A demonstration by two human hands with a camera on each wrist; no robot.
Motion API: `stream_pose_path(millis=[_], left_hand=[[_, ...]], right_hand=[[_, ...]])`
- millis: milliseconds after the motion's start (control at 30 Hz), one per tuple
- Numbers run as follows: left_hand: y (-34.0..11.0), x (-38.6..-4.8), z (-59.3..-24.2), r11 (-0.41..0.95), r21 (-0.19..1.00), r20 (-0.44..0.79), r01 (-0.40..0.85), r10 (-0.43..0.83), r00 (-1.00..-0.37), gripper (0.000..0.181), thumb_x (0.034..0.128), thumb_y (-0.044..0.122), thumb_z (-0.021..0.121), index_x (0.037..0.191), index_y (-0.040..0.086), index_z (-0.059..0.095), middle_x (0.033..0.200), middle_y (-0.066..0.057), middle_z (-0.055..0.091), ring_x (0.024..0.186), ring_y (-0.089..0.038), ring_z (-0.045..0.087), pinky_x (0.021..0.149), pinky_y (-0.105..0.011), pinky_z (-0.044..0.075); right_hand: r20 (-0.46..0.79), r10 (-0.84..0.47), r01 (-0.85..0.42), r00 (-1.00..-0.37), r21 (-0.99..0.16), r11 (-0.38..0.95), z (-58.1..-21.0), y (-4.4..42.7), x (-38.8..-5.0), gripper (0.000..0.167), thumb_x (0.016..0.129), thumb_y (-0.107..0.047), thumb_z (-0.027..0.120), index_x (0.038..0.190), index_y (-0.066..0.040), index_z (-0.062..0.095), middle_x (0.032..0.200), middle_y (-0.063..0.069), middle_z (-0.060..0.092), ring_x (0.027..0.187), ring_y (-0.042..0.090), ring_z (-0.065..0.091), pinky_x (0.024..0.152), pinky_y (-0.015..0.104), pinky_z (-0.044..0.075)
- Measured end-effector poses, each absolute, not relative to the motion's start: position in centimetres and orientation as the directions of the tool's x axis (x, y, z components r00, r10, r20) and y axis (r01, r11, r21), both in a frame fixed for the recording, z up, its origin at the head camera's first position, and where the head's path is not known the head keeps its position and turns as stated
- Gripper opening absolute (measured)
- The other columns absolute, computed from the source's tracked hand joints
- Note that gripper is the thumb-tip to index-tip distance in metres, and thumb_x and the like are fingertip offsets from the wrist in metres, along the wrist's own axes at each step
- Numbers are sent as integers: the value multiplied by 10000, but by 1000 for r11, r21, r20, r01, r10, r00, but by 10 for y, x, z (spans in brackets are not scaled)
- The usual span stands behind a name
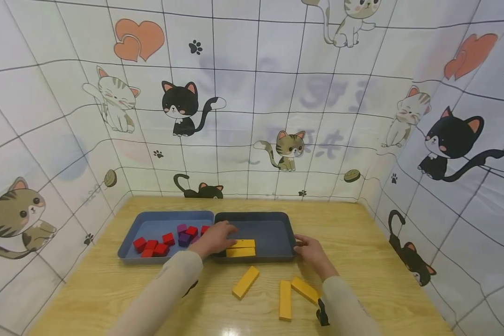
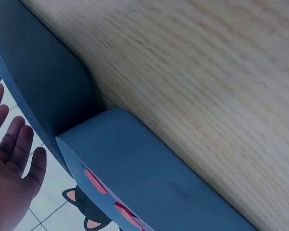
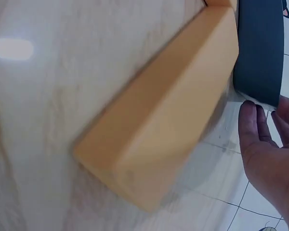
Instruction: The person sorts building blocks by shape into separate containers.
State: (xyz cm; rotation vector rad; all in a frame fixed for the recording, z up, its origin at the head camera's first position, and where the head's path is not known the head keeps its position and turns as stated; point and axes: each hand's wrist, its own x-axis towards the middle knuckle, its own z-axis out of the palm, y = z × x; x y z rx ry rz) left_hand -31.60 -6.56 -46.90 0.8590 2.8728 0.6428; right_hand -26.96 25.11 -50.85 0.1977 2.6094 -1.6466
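My left hand point(image 1: 218, 238) is over the left side of the dark grey tray point(image 1: 273, 259), beside two yellow blocks point(image 1: 241, 252) lying in it. In the left wrist view, the fingers of that hand point(image 2: 12, 159) are loosely bent with nothing seen between them. At the tray's right edge, my right hand point(image 1: 312, 252) grips the side, its thumb at the rim and fingertips low on the outer wall. The right wrist view shows this hand point(image 3: 274, 154) at the tray's corner point(image 3: 260, 57), with a long yellow block point(image 3: 159, 115) close to the camera.
A blue tray point(image 1: 130, 238) with several red cubes point(image 1: 161, 249) and purple cubes point(image 1: 184, 240) adjoins the dark tray on the left. Three yellow blocks lie on the wooden table in front: one tilted point(image 1: 246, 282), one upright to me point(image 1: 285, 300), one slanted point(image 1: 305, 290) near my right sleeve.
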Motion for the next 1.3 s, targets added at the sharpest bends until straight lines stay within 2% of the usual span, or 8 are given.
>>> stream_pose_path(millis=[67, 200, 433, 633, 833, 1067, 1300], left_hand=[[-65, -313, -468, 745, 404, 59, 532, 559, -827, 327, 936, 171, 693, 1237, 42, 673, 1236, -132, 631, 1187, -332, 560, 1010, -477, 449], [-64, -305, -464, 715, 393, 88, 578, 597, -798, 325, 935, 164, 696, 1237, 45, 674, 1211, -115, 639, 1146, -303, 575, 991, -465, 462], [-63, -285, -457, 677, 435, 71, 593, 631, -773, 323, 933, 178, 697, 1233, 57, 683, 1169, -103, 627, 1076, -287, 592, 942, -434, 498], [-64, -271, -457, 650, 405, 85, 643, 674, -734, 317, 929, 196, 705, 1213, 57, 691, 1120, -105, 624, 1000, -277, 593, 885, -387, 513], [-68, -258, -459, 623, 396, 88, 675, 706, -703, 310, 918, 191, 717, 1201, 65, 696, 1098, -82, 628, 976, -246, 587, 863, -362, 514], [-75, -245, -465, 586, 420, 108, 693, 726, -679, 293, 924, 164, 700, 1200, 65, 700, 1122, -35, 642, 1023, -191, 575, 906, -370, 505], [-76, -234, -469, 648, 425, 55, 632, 678, -733, 345, 907, 209, 714, 1231, 93, 687, 1153, -46, 626, 1042, -197, 578, 917, -403, 502]], right_hand=[[-109, 70, 129, -992, -879, 459, -507, 254, -271, 477, 942, 34, 557, 1415, 47, 496, 1286, 324, 559, 1082, 356, 602, 813, 379, 535], [-114, 39, 119, -993, -874, 470, -504, 256, -272, 512, 947, 19, 535, 1452, 37, 452, 1323, 335, 527, 1100, 357, 594, 808, 370, 533], [-120, -17, 98, -993, -878, 469, -502, 254, -274, 620, 908, 75, 480, 1509, 53, 328, 1421, 356, 426, 1241, 436, 519, 877, 405, 521], [-135, -16, 112, -991, -876, 469, -501, 253, -275, 645, 878, 86, 467, 1508, 49, 334, 1418, 357, 428, 1188, 406, 550, 792, 355, 508], [-152, -3, 132, -988, -869, 477, -501, 255, -275, 599, 909, 44, 465, 1501, 24, 373, 1392, 356, 457, 1121, 366, 581, 738, 367, 487], [-149, -12, 127, -989, -878, 461, -504, 255, -276, 601, 893, 88, 489, 1485, 31, 401, 1347, 353, 500, 1132, 377, 588, 831, 404, 525], [-166, -40, 139, -985, -916, 376, -506, 256, -275, 588, 923, 101, 475, 1497, 47, 362, 1363, 368, 468, 1200, 421, 546, 980, 514, 472]])
